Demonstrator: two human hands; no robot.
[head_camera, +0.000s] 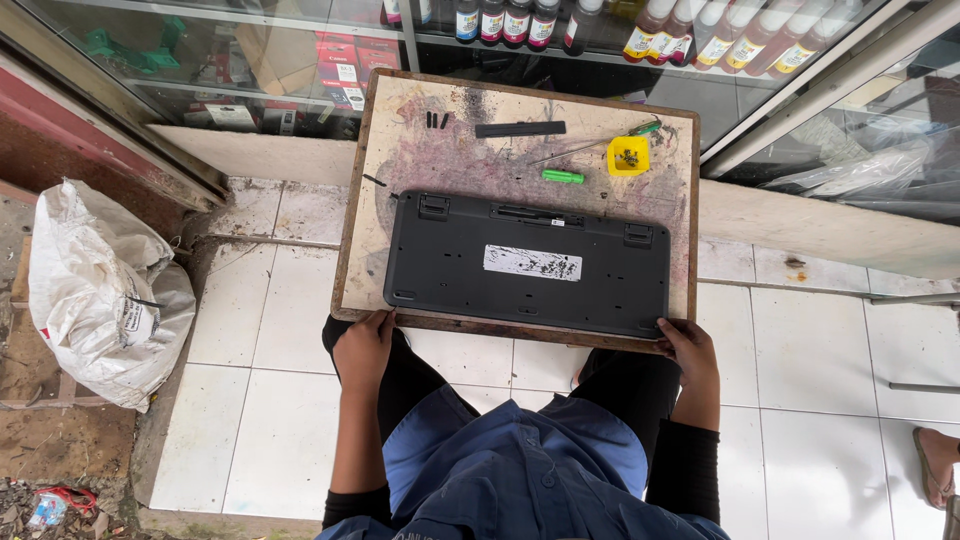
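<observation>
I had the black keyboard (527, 263) lying face-down on the stained wooden surface (400, 130), its long edge toward me and its 2 folding feet on the far side. My left hand (362, 347) rested at the near left corner of the board, fingers curled over the edge; my right hand (688, 348) sat at the near right corner, fingertips touching the keyboard's corner. Neither grip held anything; both lay loose and half-closed on the edge. The keyboard looked to me light but long, a stiff plastic shell that would flex if lifted by 1 end, so the 2 short ends seemed the best places to take hold. Beyond it lay a green pen-like tool (562, 176), a small yellow cup (628, 156) of screws and a black strip (519, 129).
</observation>
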